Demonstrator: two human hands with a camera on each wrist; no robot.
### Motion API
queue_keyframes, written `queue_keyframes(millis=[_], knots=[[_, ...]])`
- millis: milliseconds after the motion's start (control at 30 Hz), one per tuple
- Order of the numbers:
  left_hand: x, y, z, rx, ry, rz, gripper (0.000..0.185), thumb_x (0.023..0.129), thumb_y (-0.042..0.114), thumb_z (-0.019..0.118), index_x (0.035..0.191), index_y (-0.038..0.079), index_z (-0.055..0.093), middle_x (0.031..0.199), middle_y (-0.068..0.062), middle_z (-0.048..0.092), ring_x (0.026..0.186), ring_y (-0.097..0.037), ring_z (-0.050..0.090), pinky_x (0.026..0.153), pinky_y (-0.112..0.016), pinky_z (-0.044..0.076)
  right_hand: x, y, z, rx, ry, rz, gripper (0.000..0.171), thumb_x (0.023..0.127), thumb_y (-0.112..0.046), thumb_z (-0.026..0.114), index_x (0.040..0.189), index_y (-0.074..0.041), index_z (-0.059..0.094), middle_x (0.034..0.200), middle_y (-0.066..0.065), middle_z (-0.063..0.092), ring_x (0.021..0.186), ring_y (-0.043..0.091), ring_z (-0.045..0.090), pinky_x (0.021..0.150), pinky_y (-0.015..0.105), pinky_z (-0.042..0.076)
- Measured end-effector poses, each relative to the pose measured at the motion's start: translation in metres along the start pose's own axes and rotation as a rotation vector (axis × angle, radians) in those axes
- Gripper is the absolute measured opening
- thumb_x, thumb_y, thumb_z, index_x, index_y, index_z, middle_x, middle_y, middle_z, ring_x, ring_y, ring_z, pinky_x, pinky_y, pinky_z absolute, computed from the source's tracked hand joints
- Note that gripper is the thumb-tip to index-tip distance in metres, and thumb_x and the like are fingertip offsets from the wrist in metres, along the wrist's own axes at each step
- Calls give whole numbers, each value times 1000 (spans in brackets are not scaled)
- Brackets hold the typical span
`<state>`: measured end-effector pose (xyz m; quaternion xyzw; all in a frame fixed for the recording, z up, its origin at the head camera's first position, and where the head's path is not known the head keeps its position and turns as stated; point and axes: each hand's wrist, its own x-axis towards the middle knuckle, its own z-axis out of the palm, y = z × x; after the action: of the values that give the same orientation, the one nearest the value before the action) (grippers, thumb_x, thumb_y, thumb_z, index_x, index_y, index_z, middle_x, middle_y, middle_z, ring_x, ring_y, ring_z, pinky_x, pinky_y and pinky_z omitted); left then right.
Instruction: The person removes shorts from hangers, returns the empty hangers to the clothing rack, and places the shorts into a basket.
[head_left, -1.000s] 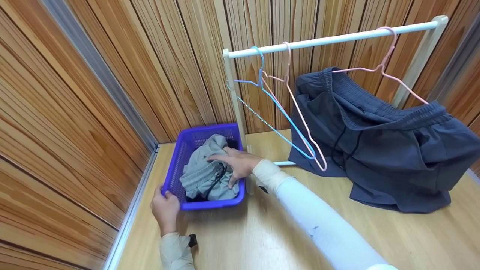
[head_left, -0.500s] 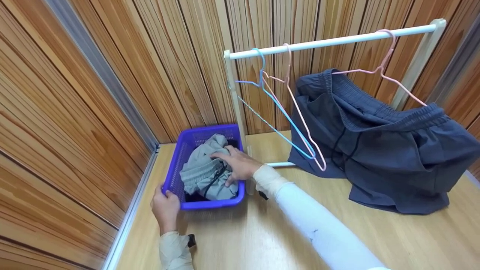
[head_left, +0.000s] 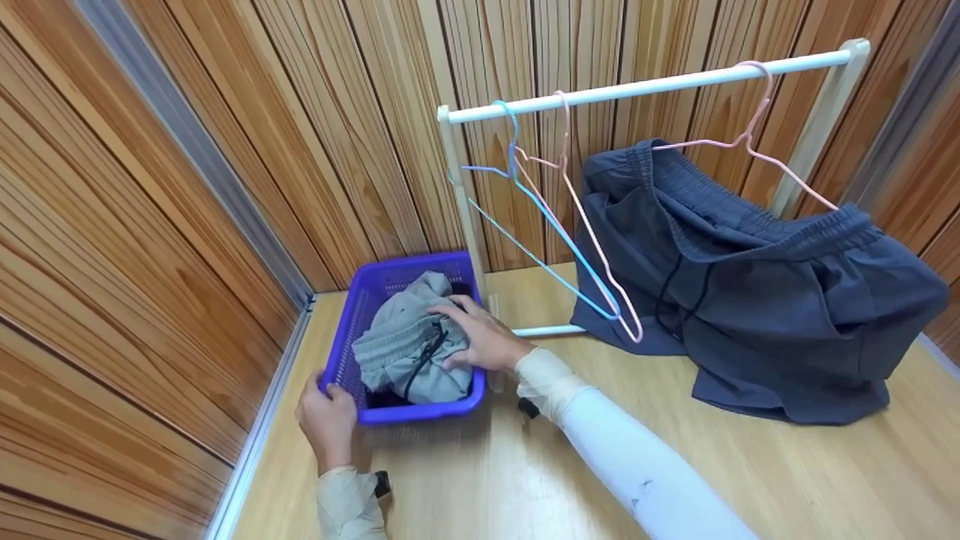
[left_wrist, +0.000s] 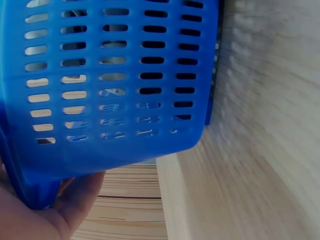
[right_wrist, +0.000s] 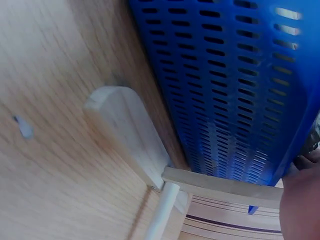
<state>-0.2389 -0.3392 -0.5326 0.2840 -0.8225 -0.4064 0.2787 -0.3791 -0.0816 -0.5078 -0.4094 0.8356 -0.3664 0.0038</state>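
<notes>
In the head view a purple plastic basket (head_left: 420, 412) stands on the floor with light grey drawstring shorts (head_left: 405, 330) bunched inside. My left hand (head_left: 327, 421) grips the basket's near left corner, the thumb over the rim. The left wrist view has this hand (left_wrist: 30, 220) at the corner, beside the slotted wall, which looks blue there. Over the right rim reaches my right hand (head_left: 487, 339), its spread fingers resting on the shorts near the black drawstring (head_left: 424, 360). Mostly out of frame in the right wrist view, that hand (right_wrist: 302, 200) shows at the right edge.
A rack with a white bar (head_left: 652, 88) stands just right of the basket. From it hang a blue hanger (head_left: 551, 217), a pink hanger (head_left: 592, 229) and dark grey shorts (head_left: 765, 300) on another pink hanger (head_left: 750, 139). Wood-panelled walls (head_left: 150, 247) close in behind and left.
My right hand has shifted slightly right and nearer over the shorts, its thumb coming closer to the drawstring. My left hand keeps its grip; the head view has turned slightly.
</notes>
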Motion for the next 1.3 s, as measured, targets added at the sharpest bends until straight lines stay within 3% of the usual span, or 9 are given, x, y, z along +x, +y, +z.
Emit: queue_keyframes(millis=[267, 433, 500, 600, 733, 833, 1033, 1167, 1300], knots=[[-2, -3, 1, -32, 41, -3, 47, 103, 9, 46, 146, -6, 57, 148, -33, 60, 138, -52, 58, 119, -61, 44, -15, 6, 7, 132, 149, -41, 78, 89, -32, 86, 157, -25, 49, 168, 11, 41, 156, 37, 43, 125, 58, 41], [-4, -5, 3, -76, 54, -31, 47, 104, 9, 45, 146, -6, 57, 149, -32, 59, 139, -51, 57, 120, -62, 44, -39, 12, 5, 302, 293, -67, 57, 94, -22, 81, 145, -10, 60, 158, 15, 56, 152, 35, 50, 128, 51, 39], [-6, -4, 4, -81, 59, -34, 46, 105, 9, 43, 147, -6, 56, 149, -33, 59, 138, -51, 57, 120, -62, 44, -53, 15, 0, 372, 362, -75, 44, 95, -13, 79, 135, -4, 67, 148, 19, 64, 143, 36, 58, 124, 47, 46], [-10, 1, 5, -62, 129, 17, 43, 103, 7, 45, 140, -8, 59, 142, -33, 63, 134, -51, 58, 118, -62, 45, -80, 22, -14, 388, 502, -71, 24, 94, -3, 77, 117, -1, 74, 128, 22, 74, 123, 28, 71, 108, 36, 59], [-17, 18, 6, -17, 254, 117, 37, 99, 2, 48, 131, -11, 62, 132, -33, 64, 130, -51, 56, 116, -62, 42, -113, 32, -48, 218, 791, -100, 10, 89, 6, 76, 97, 0, 77, 94, 17, 76, 89, 10, 69, 83, 17, 57], [-19, 41, 7, -32, 265, 162, 35, 101, 3, 49, 130, -10, 62, 130, -32, 63, 129, -49, 55, 114, -61, 43, -133, 36, -88, -11, 1021, -136, 7, 87, 6, 72, 92, 2, 75, 83, 15, 71, 77, 14, 63, 75, 18, 48], [-14, 93, 26, -192, 132, 218, 34, 103, 4, 52, 134, -6, 64, 134, -30, 67, 129, -46, 62, 115, -57, 48, -169, 25, -172, -326, 1327, -95, 13, 92, -4, 66, 97, -1, 78, 86, 20, 70, 82, 35, 60, 81, 32, 43], [-8, 121, 45, -277, 3, 271, 32, 105, 4, 54, 134, -5, 64, 135, -27, 69, 128, -42, 66, 113, -54, 52, -184, 18, -209, -445, 1442, -42, 15, 91, -8, 68, 101, -1, 78, 90, 24, 67, 85, 41, 54, 86, 29, 34], [-8, 147, 60, -310, -106, 309, 32, 106, 7, 55, 134, -4, 64, 132, -25, 72, 126, -40, 69, 110, -51, 56, -199, 10, -238, -520, 1537, 1, 20, 89, -10, 69, 106, -1, 76, 107, 27, 66, 100, 46, 55, 99, 34, 32]])
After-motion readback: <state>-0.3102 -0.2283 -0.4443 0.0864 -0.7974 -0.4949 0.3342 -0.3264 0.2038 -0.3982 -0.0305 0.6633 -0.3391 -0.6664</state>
